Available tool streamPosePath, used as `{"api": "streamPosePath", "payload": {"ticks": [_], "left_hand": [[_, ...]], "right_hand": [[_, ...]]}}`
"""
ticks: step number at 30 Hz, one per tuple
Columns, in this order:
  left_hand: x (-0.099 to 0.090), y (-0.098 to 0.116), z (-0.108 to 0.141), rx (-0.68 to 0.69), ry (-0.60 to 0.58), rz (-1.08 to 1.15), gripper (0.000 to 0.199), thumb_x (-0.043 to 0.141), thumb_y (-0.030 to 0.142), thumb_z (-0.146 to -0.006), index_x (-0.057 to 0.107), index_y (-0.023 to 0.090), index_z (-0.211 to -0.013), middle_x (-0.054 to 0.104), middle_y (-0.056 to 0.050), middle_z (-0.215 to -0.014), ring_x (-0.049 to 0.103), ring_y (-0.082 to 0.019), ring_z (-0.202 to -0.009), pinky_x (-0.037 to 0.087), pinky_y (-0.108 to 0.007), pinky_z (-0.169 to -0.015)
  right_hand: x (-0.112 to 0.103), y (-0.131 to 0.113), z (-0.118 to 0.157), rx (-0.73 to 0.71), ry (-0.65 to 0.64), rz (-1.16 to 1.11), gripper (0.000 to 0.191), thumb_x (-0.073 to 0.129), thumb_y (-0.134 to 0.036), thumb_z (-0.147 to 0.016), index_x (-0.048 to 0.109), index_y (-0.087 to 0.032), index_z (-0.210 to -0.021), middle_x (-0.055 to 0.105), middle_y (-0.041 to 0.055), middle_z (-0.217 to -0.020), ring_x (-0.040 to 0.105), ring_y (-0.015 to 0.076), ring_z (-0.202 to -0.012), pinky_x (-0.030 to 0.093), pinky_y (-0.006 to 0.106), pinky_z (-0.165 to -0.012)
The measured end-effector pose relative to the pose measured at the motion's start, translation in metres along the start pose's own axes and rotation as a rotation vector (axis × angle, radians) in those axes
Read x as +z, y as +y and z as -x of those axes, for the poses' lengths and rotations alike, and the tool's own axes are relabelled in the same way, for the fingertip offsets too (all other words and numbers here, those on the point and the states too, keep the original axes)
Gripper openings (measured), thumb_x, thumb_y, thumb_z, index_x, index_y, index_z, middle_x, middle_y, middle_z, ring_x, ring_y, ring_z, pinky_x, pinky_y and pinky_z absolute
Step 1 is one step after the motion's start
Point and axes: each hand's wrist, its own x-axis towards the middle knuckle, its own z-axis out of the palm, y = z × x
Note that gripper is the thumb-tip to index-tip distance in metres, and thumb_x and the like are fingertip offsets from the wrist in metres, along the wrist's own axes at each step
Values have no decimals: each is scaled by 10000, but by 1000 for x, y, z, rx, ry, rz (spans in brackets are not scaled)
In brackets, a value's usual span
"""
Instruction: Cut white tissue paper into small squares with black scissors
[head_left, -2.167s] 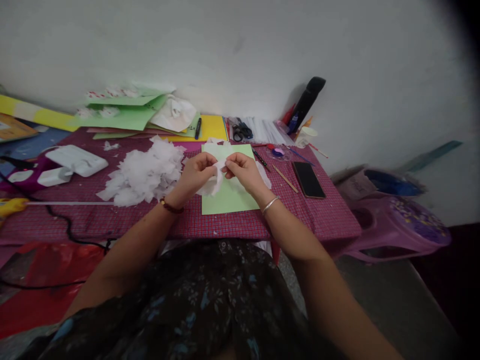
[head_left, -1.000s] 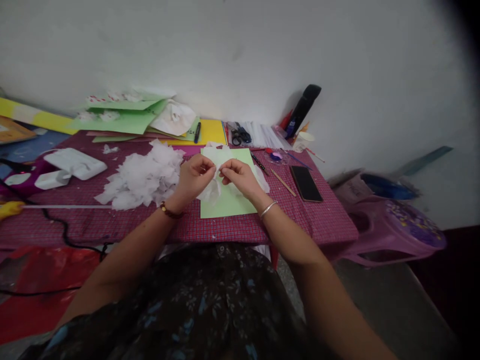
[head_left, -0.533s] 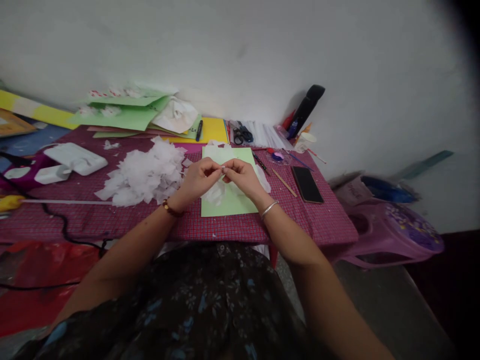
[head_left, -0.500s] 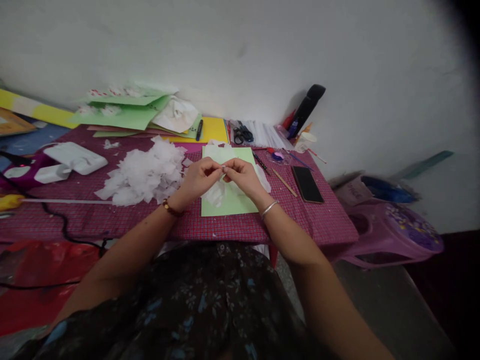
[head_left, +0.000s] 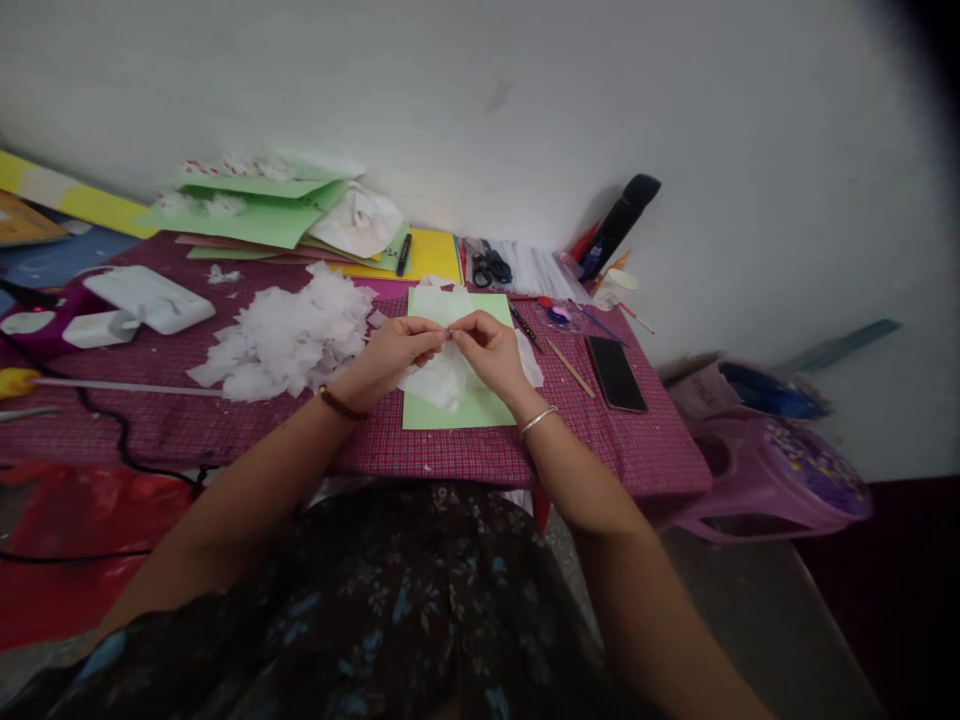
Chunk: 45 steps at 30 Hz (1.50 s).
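Over a light green sheet of paper [head_left: 457, 412], my left hand [head_left: 397, 352] and my right hand [head_left: 491, 352] meet fingertip to fingertip. Thumb and forefinger are pinched on each hand. Whatever lies between the tips is too small to make out. White tissue paper [head_left: 442, 382] rests on the green sheet just under the hands, and part of it sticks out beyond my right hand. Left of my left hand is a loose heap of white tissue paper pieces [head_left: 289, 335]. A black pen [head_left: 525, 326] and a flat wooden stick [head_left: 571, 369] lie right of my right hand.
A phone [head_left: 615, 373] lies at the table's right. Scissors [head_left: 491, 265] and folded green sheets [head_left: 262, 215] are at the back, by the wall. A white plug adapter [head_left: 161, 300] and black cable [head_left: 124, 440] are on the left. A pink stool [head_left: 750, 490] stands beyond the right edge.
My hands stay pinched together over the green sheet, with the left fingers now held straighter. More of the white tissue shows beneath them. The view has shifted slightly.
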Motion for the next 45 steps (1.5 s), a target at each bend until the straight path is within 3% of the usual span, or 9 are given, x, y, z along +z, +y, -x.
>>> {"api": "streamPosePath", "payload": {"ticks": [5, 8, 17, 23, 38, 45], "left_hand": [[0, 1, 2, -42, -42, 13, 208, 686, 278, -783, 628, 198, -600, 520, 20, -519, 431, -88, -464, 302, -254, -456], [0, 2, 2, -79, -57, 42, 210, 680, 249, -787, 625, 186, -595, 526, 18, -531, 444, -81, -479, 306, -244, -465], [0, 3, 3, -116, -28, 53, 246, 650, 185, -846, 602, 159, -607, 516, 18, -535, 436, -73, -494, 287, -251, -494], [-1, 0, 1, -82, 3, 29, 204, 625, 115, -759, 576, 183, -572, 501, 17, -507, 406, -84, -460, 268, -260, -475], [2, 4, 1, 34, 19, 17, 46, 654, 161, -692, 624, 191, -675, 536, 29, -534, 406, -73, -449, 289, -231, -439], [3, 0, 2, 41, 31, -110, 137, 702, 199, -687, 573, 187, -732, 519, 48, -592, 409, -69, -475, 290, -219, -443]], "right_hand": [[-2, 0, -2, 132, -72, -86, 143, 576, -288, -870, 643, -216, -766, 571, -31, -652, 523, 132, -646, 423, 295, -653], [-2, 1, -2, 171, -108, -165, 71, 656, -270, -797, 630, -215, -761, 577, -38, -671, 502, 119, -632, 405, 284, -631], [0, -4, 0, 227, -158, -176, 92, 687, -250, -753, 612, -218, -796, 626, -29, -736, 567, 136, -714, 473, 301, -715], [1, -3, -1, 267, -178, -209, 52, 668, -230, -781, 638, -215, -821, 648, -22, -748, 600, 136, -722, 505, 317, -751], [1, -1, -2, 432, -222, -361, 74, 639, -201, -794, 608, -202, -727, 629, -27, -691, 566, 97, -611, 515, 271, -675], [1, -3, -1, 461, -251, -342, 99, 606, -170, -814, 592, -195, -719, 582, -44, -647, 533, 85, -583, 482, 244, -641]]}}
